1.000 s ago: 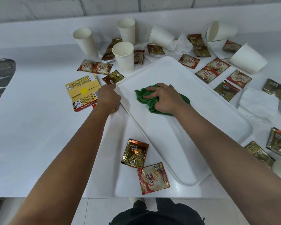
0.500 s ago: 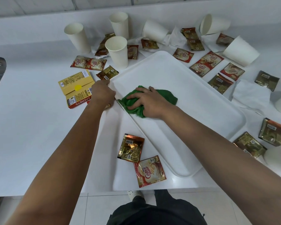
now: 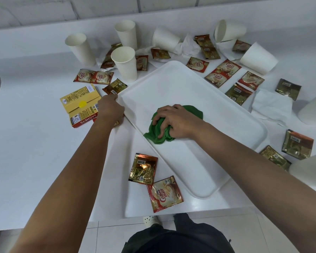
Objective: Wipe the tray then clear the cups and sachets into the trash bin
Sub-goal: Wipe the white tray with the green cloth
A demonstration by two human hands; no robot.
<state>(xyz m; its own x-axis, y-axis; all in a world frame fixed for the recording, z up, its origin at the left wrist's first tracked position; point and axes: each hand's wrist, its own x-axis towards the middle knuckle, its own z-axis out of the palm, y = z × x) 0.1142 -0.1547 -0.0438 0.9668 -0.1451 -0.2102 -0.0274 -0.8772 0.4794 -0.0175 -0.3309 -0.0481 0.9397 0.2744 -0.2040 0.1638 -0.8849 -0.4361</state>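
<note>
matt plastic, soft cloth, shiny foil, plain paper

the white tray (image 3: pixel 181 92) looks like smooth matt plastic; the green cloth (image 3: pixel 158 133) is soft, crumpled fabric. the sachets (image 3: pixel 143 168) are glossy foil that catches the light. the cups (image 3: pixel 125 63) are matt white paper, the yellow box (image 3: pixel 79 105) printed card, and the worktop (image 3: pixel 26 143) smooth, faintly glossy white.

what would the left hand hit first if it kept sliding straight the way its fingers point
The left hand, resting at the white plastic tray's left corner, points up and away. First in that line is probably the brown-and-gold sachet just beyond its fingertips, then the upright white paper cup; depth is hard to judge.
</note>
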